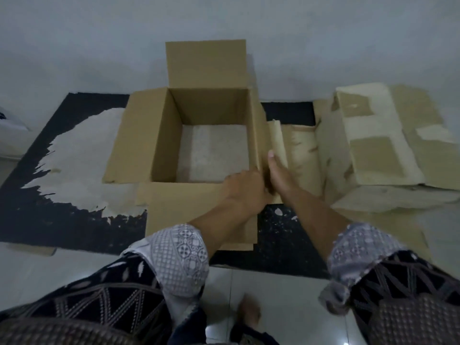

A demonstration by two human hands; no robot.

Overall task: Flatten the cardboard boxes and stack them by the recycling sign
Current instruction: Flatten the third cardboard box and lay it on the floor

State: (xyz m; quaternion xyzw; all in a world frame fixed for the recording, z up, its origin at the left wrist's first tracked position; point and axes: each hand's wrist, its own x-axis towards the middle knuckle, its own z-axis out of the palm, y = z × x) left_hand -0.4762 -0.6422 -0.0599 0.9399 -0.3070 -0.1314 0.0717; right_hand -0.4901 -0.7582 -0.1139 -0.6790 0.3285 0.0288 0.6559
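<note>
An open brown cardboard box (164, 135) stands upright on a dark mat, its top flaps spread out and its bottom open to the pale floor covering. My left hand (245, 186) grips the box's near right corner. Next to it my right hand (277, 174) lies flat along the outside of the right wall, fingers stretched, touching the right flap (276, 138). Flattened, worn pale cardboard (378, 145) lies in a pile to the right of the box.
The dark mat (49, 215) has a large torn pale patch at its left. A grey wall (224, 18) rises just behind the box. White tiles (273, 295) run in front, where my foot (249, 312) stands.
</note>
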